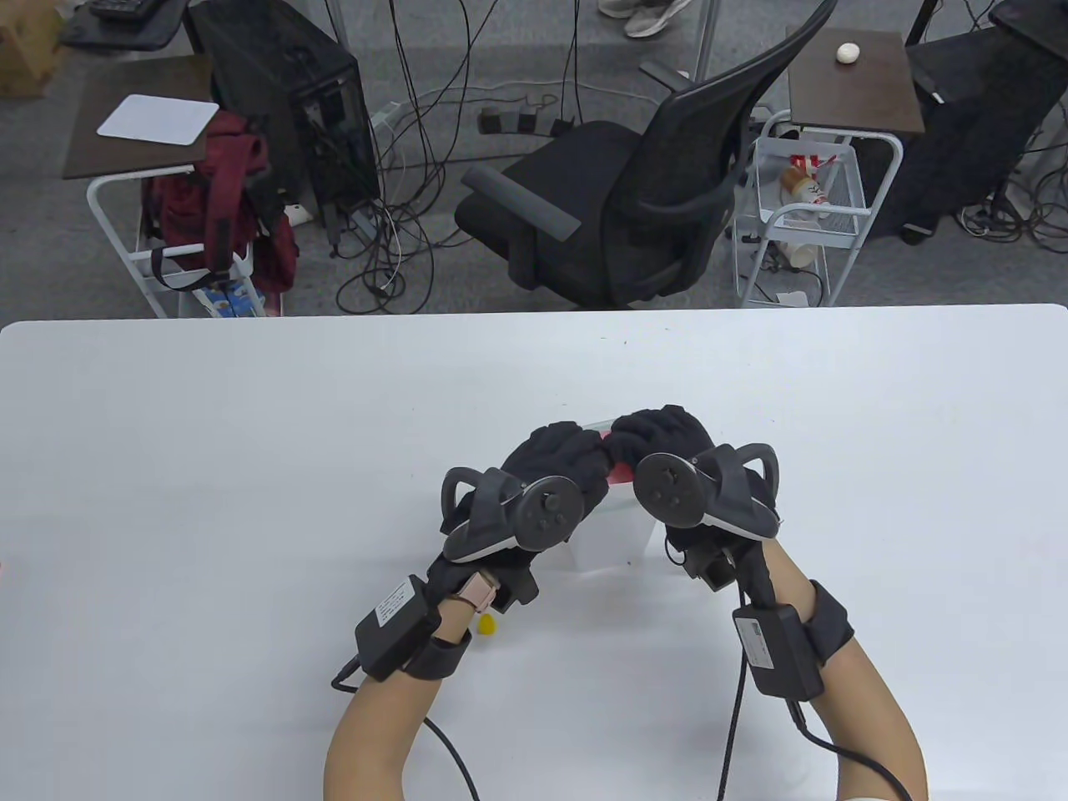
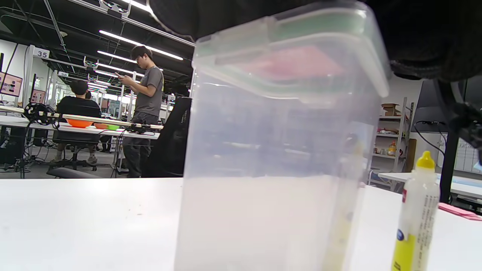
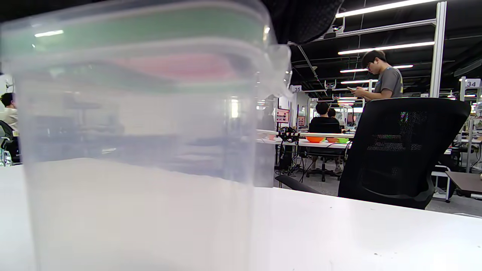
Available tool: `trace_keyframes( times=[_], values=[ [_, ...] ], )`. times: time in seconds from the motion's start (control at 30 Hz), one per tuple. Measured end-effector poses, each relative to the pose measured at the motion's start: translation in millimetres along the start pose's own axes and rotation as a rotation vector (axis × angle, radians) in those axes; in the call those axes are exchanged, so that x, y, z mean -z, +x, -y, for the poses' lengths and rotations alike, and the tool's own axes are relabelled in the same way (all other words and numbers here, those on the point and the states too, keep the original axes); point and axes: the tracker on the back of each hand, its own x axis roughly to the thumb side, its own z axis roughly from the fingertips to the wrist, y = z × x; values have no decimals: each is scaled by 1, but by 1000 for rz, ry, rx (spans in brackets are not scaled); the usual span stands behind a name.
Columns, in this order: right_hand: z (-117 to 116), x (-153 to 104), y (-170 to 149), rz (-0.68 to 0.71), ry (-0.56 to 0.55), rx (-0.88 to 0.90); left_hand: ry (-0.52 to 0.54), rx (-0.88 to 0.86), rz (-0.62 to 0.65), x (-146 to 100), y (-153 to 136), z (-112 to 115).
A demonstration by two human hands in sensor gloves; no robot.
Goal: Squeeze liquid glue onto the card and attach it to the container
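Note:
A clear plastic container (image 1: 613, 542) with a green-sealed lid stands upright in the middle of the white table (image 1: 209, 467). A pink-red card (image 1: 619, 473) lies on its lid. My left hand (image 1: 559, 455) and right hand (image 1: 663, 434) are side by side on top of the lid, fingers curled down and pressing on the card. In the left wrist view the container (image 2: 275, 169) fills the frame, with the card (image 2: 293, 62) seen through the lid. It looks the same in the right wrist view (image 3: 131, 150). A glue bottle (image 2: 416, 218) with a yellow cap (image 1: 486, 624) stands by my left wrist.
Pink cards (image 2: 457, 210) lie flat on the table beyond the glue bottle. A black office chair (image 1: 634, 200) stands past the far table edge, and also shows in the right wrist view (image 3: 399, 150). Carts and cables lie behind it.

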Motion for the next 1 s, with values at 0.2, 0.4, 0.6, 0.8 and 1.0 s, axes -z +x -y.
trace_keyframes(
  times=[0.2, 0.4, 0.6, 0.8, 1.0],
  values=[
    [1, -5, -2, 7, -12, -8, 14, -5, -15, 0, 2, 1],
    [6, -15, 2, 49, -16, -68, 15, 22, -19, 0, 4, 1],
    [12, -27, 2, 116, -11, -77, 28, 11, -15, 0, 4, 1],
    [5, -5, -4, 0, 2, -15, 24, 14, -9, 0, 4, 2],
    [2, -1, 4, 6, -2, -84, 17, -21, -4, 0, 1, 3]
  ],
)
